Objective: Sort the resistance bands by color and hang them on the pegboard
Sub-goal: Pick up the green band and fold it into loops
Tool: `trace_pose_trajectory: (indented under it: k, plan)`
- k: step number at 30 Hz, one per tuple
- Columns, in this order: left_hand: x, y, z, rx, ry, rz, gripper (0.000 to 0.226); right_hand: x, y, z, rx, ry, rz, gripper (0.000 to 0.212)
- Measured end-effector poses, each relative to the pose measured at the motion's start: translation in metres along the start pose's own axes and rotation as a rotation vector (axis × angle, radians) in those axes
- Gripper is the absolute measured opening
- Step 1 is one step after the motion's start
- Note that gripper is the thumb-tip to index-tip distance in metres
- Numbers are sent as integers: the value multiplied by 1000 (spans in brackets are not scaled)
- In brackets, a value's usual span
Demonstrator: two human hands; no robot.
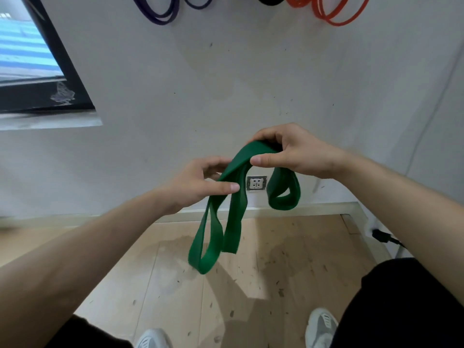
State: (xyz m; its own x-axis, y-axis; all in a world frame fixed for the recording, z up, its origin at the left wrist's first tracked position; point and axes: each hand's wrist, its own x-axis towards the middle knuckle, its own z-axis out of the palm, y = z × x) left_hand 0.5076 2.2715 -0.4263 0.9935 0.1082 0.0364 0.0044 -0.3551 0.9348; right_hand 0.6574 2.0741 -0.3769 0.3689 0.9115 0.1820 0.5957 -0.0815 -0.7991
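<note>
A wide green resistance band (pixel 234 217) hangs folded in loops in front of me, above the floor. My right hand (pixel 298 151) pinches its top fold between thumb and fingers. My left hand (pixel 200 184) holds the strands just below and to the left, index finger laid across them. At the top edge of the view, purple bands (pixel 160 13), a black band (pixel 270 0) and orange bands (pixel 336 11) hang on the white wall; their pegs are out of view.
A wall socket (pixel 256 183) sits behind the band, low on the wall. A dark-framed window (pixel 37 71) is at the left. A black plug and cable (pixel 384 237) lie at the right by the skirting. My shoes (pixel 321 327) stand on the wooden floor.
</note>
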Motion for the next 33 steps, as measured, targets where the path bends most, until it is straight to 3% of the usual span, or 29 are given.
trace_pose_trajectory:
  k: [6, 12, 18, 21, 23, 26, 29, 33]
  plan:
    - [0, 5, 7, 24, 35, 7, 49, 0, -1, 6, 168, 28, 8, 19]
    - [4, 7, 24, 52, 132, 40, 31, -1, 2, 7, 397, 79, -3, 18]
    - [8, 19, 20, -6, 117, 49, 34, -12, 18, -18, 568, 56, 92, 44]
    - [7, 26, 11, -14, 168, 71, 23, -19, 33, -25, 532, -26, 201, 49]
    - [7, 29, 7, -40, 198, 99, 23, -23, 39, -24, 397, -115, 270, 41]
    - [8, 36, 15, -67, 168, 120, 24, -24, 35, -8, 223, -290, 299, 48]
    - [12, 43, 22, -74, 159, 142, 27, -16, 22, 6, 319, -159, 212, 53]
    - [17, 54, 20, -159, 252, 161, 30, -8, 9, 9, 451, 57, 125, 41]
